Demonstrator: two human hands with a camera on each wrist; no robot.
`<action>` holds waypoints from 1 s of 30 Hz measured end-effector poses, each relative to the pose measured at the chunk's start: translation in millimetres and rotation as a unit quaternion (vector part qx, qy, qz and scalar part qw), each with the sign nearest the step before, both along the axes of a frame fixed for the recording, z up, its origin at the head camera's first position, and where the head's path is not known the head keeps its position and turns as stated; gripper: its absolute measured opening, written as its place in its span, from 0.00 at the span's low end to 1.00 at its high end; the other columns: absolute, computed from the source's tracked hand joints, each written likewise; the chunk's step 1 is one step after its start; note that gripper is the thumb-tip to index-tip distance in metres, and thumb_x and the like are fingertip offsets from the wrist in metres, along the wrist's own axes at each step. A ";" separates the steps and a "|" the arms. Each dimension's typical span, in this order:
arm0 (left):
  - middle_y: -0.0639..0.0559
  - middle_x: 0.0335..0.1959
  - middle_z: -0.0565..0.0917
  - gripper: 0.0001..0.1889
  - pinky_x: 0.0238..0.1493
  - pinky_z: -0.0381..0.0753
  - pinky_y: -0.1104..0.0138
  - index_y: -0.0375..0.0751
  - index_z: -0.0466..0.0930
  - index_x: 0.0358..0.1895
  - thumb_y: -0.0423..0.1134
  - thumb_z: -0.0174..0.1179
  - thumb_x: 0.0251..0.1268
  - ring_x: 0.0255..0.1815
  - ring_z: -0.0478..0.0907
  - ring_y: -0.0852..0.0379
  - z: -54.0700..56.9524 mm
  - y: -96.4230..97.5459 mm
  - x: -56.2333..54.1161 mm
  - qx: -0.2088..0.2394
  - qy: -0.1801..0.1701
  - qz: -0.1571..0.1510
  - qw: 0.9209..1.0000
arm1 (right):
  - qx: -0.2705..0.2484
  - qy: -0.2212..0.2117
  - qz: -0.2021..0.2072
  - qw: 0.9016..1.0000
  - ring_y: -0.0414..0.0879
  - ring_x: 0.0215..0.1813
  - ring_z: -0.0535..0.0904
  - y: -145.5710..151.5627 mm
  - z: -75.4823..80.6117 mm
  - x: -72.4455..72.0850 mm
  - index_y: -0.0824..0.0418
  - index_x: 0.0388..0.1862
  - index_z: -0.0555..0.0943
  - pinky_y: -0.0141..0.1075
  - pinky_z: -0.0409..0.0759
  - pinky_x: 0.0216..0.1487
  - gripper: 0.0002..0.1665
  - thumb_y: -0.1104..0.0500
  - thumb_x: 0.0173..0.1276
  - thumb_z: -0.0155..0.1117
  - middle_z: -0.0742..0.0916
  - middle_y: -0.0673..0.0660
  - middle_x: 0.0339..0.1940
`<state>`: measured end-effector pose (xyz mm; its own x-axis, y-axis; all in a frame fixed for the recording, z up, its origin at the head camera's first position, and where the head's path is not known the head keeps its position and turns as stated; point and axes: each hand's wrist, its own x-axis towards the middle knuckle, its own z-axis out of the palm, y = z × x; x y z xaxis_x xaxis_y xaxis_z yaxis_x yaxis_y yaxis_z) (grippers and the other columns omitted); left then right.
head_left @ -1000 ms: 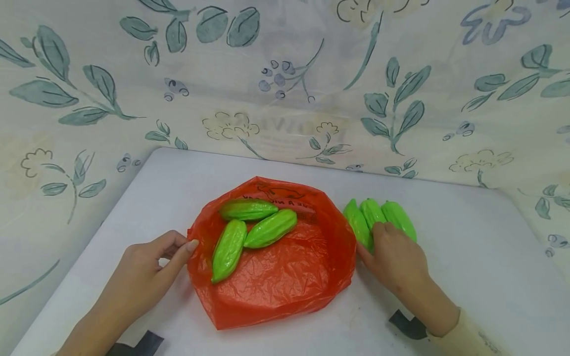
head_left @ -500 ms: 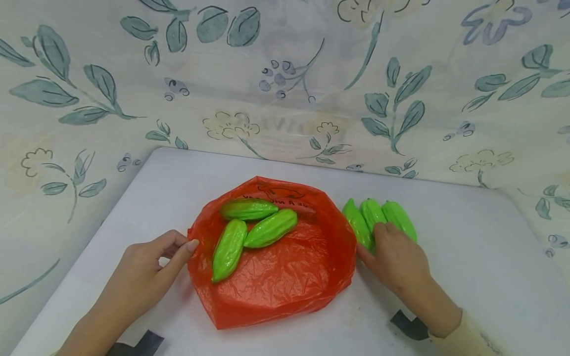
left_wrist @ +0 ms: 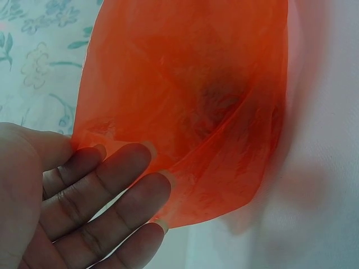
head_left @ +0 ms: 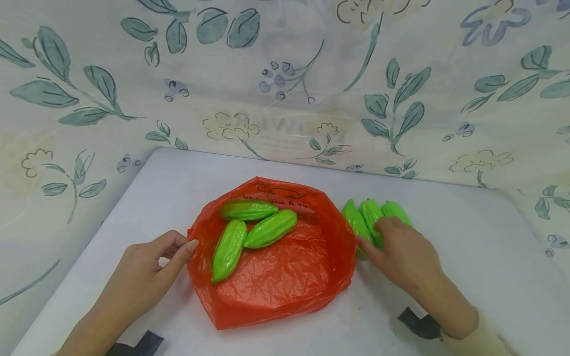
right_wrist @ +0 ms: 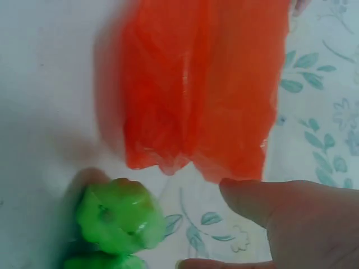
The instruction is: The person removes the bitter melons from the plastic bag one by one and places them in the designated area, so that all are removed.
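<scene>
An open red plastic bag (head_left: 285,277) lies on the table with three ridged green gourds inside: one at the back (head_left: 248,210), one in the middle (head_left: 271,229), one at the left (head_left: 229,251). My left hand (head_left: 144,269) pinches the bag's left rim between thumb and index finger; its other fingers touch the bag's outside in the left wrist view. Three more gourds lie side by side right of the bag: a near one (head_left: 356,220), a middle one (head_left: 371,213) and a far-right one (head_left: 397,212). Over them is my right hand (head_left: 407,254), thumb by the bag's right rim, fingers partly hidden.
The white table (head_left: 481,247) carries dark tape marks (head_left: 420,324) near its front, with another tape piece (head_left: 138,346) by the left forearm. A leaf-patterned cloth (head_left: 285,99) hangs behind and at the sides of the table.
My right hand has shifted slightly right and back toward me, showing more of the middle gourd and covering more of the far-right one. The left hand and the bag stay put.
</scene>
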<state>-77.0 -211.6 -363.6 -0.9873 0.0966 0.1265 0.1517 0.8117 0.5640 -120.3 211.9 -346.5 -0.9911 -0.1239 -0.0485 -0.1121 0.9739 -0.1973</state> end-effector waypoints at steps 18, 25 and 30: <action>0.61 0.34 0.88 0.07 0.39 0.89 0.60 0.49 0.83 0.43 0.46 0.64 0.77 0.35 0.83 0.59 1.9 -0.2 -0.7 -0.012 -0.008 0.001 1.000 | -0.057 0.144 0.167 0.974 0.54 0.58 0.81 -30.6 30.2 16.4 0.60 0.60 0.83 0.49 0.87 0.52 0.31 0.46 0.64 0.79 0.87 0.57 0.55; 0.61 0.33 0.88 0.06 0.36 0.87 0.66 0.49 0.83 0.42 0.46 0.64 0.76 0.34 0.82 0.61 1.6 -0.5 -0.4 -0.014 0.002 -0.002 1.000 | -0.007 0.158 0.282 0.946 0.52 0.59 0.82 -52.0 28.3 12.7 0.62 0.67 0.80 0.45 0.84 0.57 0.43 0.38 0.61 0.80 0.86 0.56 0.57; 0.62 0.34 0.88 0.06 0.38 0.89 0.62 0.49 0.83 0.42 0.46 0.64 0.77 0.34 0.82 0.60 0.7 -0.5 0.4 -0.011 -0.001 -0.001 1.000 | 0.025 0.120 0.323 0.939 0.53 0.65 0.78 -67.4 26.8 7.8 0.63 0.72 0.76 0.45 0.81 0.63 0.46 0.36 0.65 0.76 0.83 0.58 0.65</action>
